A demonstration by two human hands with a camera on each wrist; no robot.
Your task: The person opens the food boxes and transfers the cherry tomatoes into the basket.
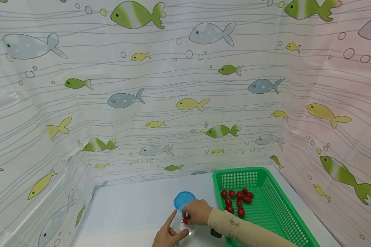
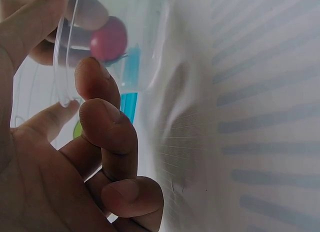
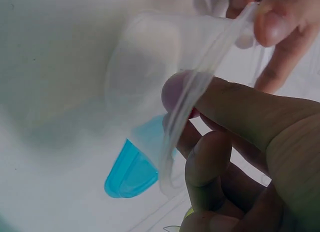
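Observation:
A small red tomato (image 1: 186, 220) with a green stem end is pinched between the thumb and fingers of my right hand (image 1: 198, 212). In the left wrist view the tomato (image 2: 109, 39) shows through the wall of a clear plastic tub (image 2: 147, 52). My right fingertips are inside the tub's rim. My left hand (image 1: 169, 235) holds the tub between thumb and index finger at the rim, its other fingers bent beside the wall. A blue round lid (image 1: 184, 199) lies flat on the table just beyond the tub, partly behind my right hand.
A green slotted basket (image 1: 259, 209) stands on the right, with several red tomatoes (image 1: 239, 195) grouped on its left side. My right forearm in a beige sleeve (image 1: 241, 230) crosses its near part. Fish-patterned sheeting (image 1: 160, 113) walls the white table (image 1: 130, 209) at the back and sides.

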